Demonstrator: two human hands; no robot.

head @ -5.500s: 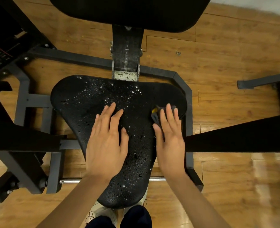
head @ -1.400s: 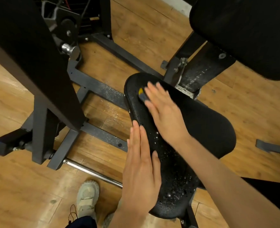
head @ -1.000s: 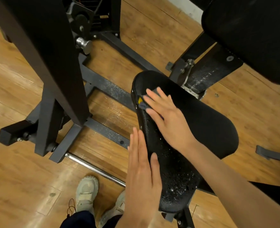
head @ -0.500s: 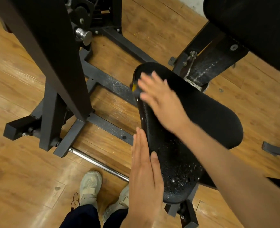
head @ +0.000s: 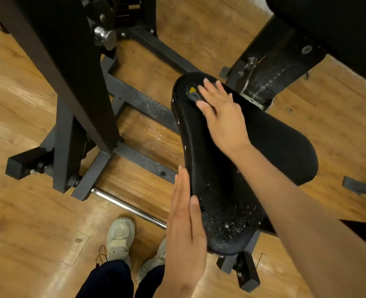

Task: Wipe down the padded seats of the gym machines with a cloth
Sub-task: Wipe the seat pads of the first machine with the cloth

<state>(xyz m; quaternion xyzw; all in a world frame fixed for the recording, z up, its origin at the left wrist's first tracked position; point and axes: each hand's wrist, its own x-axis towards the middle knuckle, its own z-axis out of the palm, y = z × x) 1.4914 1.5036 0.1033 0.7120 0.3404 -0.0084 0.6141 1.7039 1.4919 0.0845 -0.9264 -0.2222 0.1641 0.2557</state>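
**Inspector:** Since half a second ago the right hand (head: 221, 117) has slid the cloth (head: 193, 96) a little further along the seat (head: 270, 147), to the far rounded corner near the edge. The view has also shifted slightly. Against the oldest picture, the person now stands at the side of the seat, not at its narrow front.

**Supervisor:** State of the hands?

**Inspector:** Right fingers (head: 210, 88) are straight and spread, pressing the cloth flat onto the pad; only a grey fold with a yellow patch shows beyond the thumb side, the remainder lies beneath the palm. I see no pinch or curl round it. The left hand (head: 185, 224) is released, fingers straight and together, resting against the near side edge of the seat and holding nothing.

**Supervisor:** Condition of the pad?

**Inspector:** Droplets remain on the narrow end, just beside the left fingertips (head: 181, 175) and toward the wrist. The broad area behind the right hand shows matt and dry. Earlier the wetting covered most of the top surface, so the bulk has been dealt with.

**Supervisor:** Meaning for the job?

**Inspector:** In my judgement this seat is well over half done. The corner under the right fingers is being finished; the narrow wet end is outstanding and would call for a pass back toward the left hand. The back pad (head: 332, 29) above the right fingers appears untouched, though I cannot tell. Spray also lies on the frame (head: 147, 102) and floor (head: 27, 211) between the two hands' reach, a possible slip point.
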